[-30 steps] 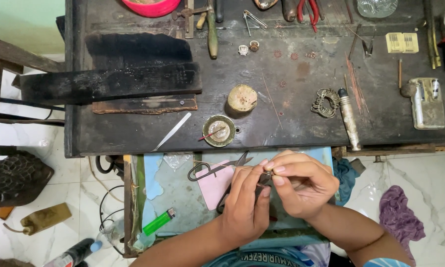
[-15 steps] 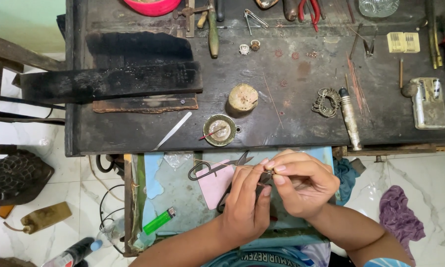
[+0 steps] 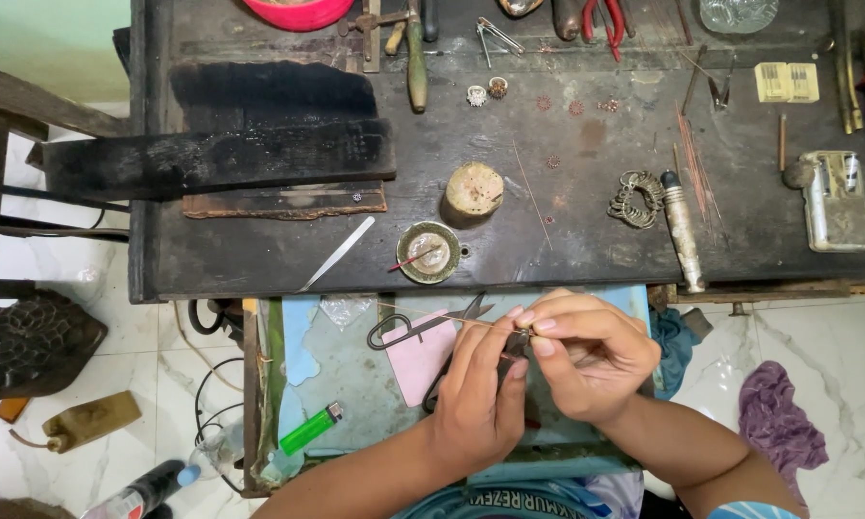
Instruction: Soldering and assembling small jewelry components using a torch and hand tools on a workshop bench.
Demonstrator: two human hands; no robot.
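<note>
Dark, scuffed worktop (image 3: 259, 250) up top, cluttered with tools, and a pale blue tray (image 3: 355, 384) below it where I'm working. My left hand (image 3: 480, 394) and right hand (image 3: 586, 360) meet over the tray, fingertips of both pinched shut on a tiny dark metal piece (image 3: 517, 341) with a thin wire (image 3: 471, 321) running left. Black scissors (image 3: 423, 327) lie just beside it, green lighter (image 3: 309, 430) further left.

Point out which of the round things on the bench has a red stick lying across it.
The flat metal dish near the bench's front edge; the cork-like wooden round behind it carries no stick.
</note>
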